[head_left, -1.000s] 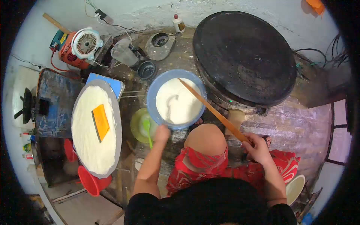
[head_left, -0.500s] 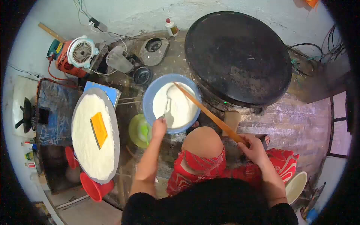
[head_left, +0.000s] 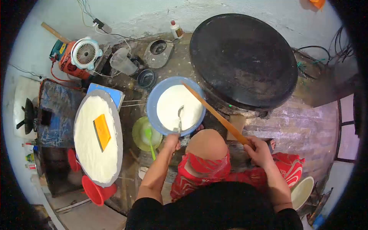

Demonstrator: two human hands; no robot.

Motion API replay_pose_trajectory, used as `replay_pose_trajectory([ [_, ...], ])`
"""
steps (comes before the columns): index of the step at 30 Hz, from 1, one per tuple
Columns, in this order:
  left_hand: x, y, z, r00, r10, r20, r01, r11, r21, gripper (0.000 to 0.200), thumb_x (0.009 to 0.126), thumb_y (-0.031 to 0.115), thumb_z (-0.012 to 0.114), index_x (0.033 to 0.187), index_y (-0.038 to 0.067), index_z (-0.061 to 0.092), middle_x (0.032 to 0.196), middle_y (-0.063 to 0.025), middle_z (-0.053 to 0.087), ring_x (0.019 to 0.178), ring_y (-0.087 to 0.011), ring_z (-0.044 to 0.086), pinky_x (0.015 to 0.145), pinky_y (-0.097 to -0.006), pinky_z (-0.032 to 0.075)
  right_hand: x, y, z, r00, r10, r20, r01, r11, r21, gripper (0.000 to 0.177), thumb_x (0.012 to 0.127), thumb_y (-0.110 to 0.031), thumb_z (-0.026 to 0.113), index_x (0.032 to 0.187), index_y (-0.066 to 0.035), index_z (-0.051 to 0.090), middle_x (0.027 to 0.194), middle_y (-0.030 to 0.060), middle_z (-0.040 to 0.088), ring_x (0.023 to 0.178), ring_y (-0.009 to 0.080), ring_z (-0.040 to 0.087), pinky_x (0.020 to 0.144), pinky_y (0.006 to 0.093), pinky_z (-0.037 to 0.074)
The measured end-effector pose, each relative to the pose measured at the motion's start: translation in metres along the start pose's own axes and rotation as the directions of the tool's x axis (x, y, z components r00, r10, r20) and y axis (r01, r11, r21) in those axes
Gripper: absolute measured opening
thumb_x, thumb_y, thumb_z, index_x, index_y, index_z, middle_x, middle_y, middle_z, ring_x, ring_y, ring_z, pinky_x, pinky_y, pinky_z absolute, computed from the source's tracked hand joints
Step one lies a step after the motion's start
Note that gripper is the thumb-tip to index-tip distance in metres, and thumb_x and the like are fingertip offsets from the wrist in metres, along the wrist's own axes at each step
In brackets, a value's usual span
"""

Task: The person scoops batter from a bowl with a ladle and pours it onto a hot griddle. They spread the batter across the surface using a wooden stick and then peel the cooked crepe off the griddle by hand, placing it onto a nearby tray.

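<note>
My left hand is closed round the handle of a metal ladle. The ladle's bowl is in or just over white batter, which fills much of a blue basin; exact contact is hard to tell. In my right hand is one end of a long flat wooden spatula. It slants up to the left, its far tip over the basin's upper rim. Beside the basin sits a greenish bowl with a green spoon in it.
A big round black griddle stands at the upper right. On the left, a round board bears a white sheet with a yellow scraper on top. Red buckets, a small fan and a clear jug are nearby.
My left hand has moved down and to the right, drawing the ladle's bowl lower, toward the basin's near side. My right hand and the wooden spatula have hardly moved.
</note>
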State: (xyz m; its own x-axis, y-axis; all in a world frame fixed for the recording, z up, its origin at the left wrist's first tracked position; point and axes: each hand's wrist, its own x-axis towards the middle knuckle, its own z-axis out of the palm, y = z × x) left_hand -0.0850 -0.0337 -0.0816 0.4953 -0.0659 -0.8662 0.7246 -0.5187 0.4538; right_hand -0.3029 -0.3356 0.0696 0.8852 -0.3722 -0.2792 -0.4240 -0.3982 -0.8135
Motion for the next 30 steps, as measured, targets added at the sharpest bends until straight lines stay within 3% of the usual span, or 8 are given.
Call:
replay_pose_trajectory([
  [3,-0.017,0.020,-0.027,0.859,-0.032,0.511,0.312,0.825,-0.472,0.018,0.083,0.016,0.042,0.092,0.005,0.052,0.057,-0.0029,0.045,0.039,-0.0093,0.036,0.032,-0.0219,0.026,0.000,-0.009,-0.001,0.997,0.066,0.050,-0.070,0.994,0.086,0.032,0.075,-0.015,0.061,0.103,-0.003,0.052,0.082,0.0138,0.061,0.070,0.0192,0.059,0.061,0.0289,0.045],
  [8,-0.055,0.020,-0.052,0.935,0.240,0.260,-0.051,0.819,-0.572,0.022,0.083,0.019,0.044,0.099,0.006,0.053,0.061,-0.0080,0.053,0.042,-0.0176,0.046,0.036,-0.0281,0.036,0.001,-0.006,0.000,0.999,0.028,0.026,-0.030,0.996,0.080,0.032,0.075,-0.014,0.061,0.103,-0.003,0.053,0.081,0.0129,0.060,0.068,0.0191,0.057,0.060,0.0293,0.044],
  [9,-0.060,0.015,-0.041,0.872,0.481,-0.091,-0.468,0.873,0.139,0.022,0.082,0.018,0.044,0.097,0.005,0.054,0.067,-0.0133,0.056,0.050,-0.0256,0.051,0.044,-0.0347,0.041,0.002,-0.004,0.000,1.000,-0.014,-0.015,0.015,0.993,0.113,0.032,0.075,-0.014,0.061,0.103,-0.003,0.053,0.081,0.0128,0.059,0.067,0.0191,0.057,0.059,0.0292,0.044],
  [10,-0.064,0.015,-0.034,0.585,0.797,-0.152,-0.366,0.426,0.828,0.022,0.082,0.018,0.044,0.096,0.004,0.055,0.072,-0.0185,0.059,0.058,-0.0336,0.056,0.053,-0.0413,0.045,0.003,-0.005,0.000,1.000,-0.019,-0.014,0.020,0.994,0.110,0.032,0.075,-0.014,0.061,0.103,-0.003,0.053,0.081,0.0128,0.059,0.067,0.0191,0.057,0.059,0.0292,0.044],
  [11,-0.068,0.016,-0.033,0.808,0.581,-0.095,-0.207,0.431,0.878,0.022,0.082,0.019,0.044,0.093,0.003,0.055,0.081,-0.0232,0.057,0.075,-0.0402,0.055,0.068,-0.0475,0.043,0.003,-0.006,-0.001,1.000,-0.014,-0.018,0.015,0.998,0.058,0.032,0.075,-0.014,0.061,0.103,-0.003,0.053,0.082,0.0133,0.059,0.068,0.0199,0.057,0.061,0.0290,0.044],
  [22,-0.069,0.014,-0.047,0.804,0.581,-0.123,-0.280,0.554,0.784,0.024,0.081,0.021,0.044,0.092,0.005,0.057,0.080,-0.0238,0.057,0.080,-0.0398,0.054,0.070,-0.0476,0.042,0.002,-0.016,0.002,0.998,-0.055,0.027,0.056,0.998,-0.027,0.032,0.074,-0.013,0.062,0.103,-0.002,0.052,0.081,0.0161,0.059,0.068,0.0219,0.058,0.062,0.0288,0.045],
  [26,-0.033,-0.006,-0.061,0.846,0.464,-0.261,-0.058,0.567,0.822,0.022,0.076,0.016,0.048,0.085,-0.001,0.058,0.083,-0.0232,0.057,0.080,-0.0376,0.056,0.069,-0.0439,0.045,0.001,-0.019,0.001,0.998,0.041,0.054,-0.040,0.999,-0.015,0.032,0.075,-0.013,0.061,0.104,-0.002,0.051,0.077,0.0156,0.059,0.065,0.0210,0.058,0.060,0.0292,0.045],
  [30,0.018,-0.013,-0.009,0.807,0.589,-0.050,-0.259,0.429,0.865,0.022,0.075,0.016,0.049,0.086,-0.001,0.057,0.068,-0.0216,0.056,0.058,-0.0337,0.056,0.052,-0.0415,0.045,0.007,0.001,0.007,0.991,-0.126,-0.034,0.123,0.990,-0.075,0.032,0.075,-0.013,0.061,0.104,-0.002,0.052,0.075,0.0145,0.059,0.061,0.0177,0.056,0.057,0.0282,0.044],
])
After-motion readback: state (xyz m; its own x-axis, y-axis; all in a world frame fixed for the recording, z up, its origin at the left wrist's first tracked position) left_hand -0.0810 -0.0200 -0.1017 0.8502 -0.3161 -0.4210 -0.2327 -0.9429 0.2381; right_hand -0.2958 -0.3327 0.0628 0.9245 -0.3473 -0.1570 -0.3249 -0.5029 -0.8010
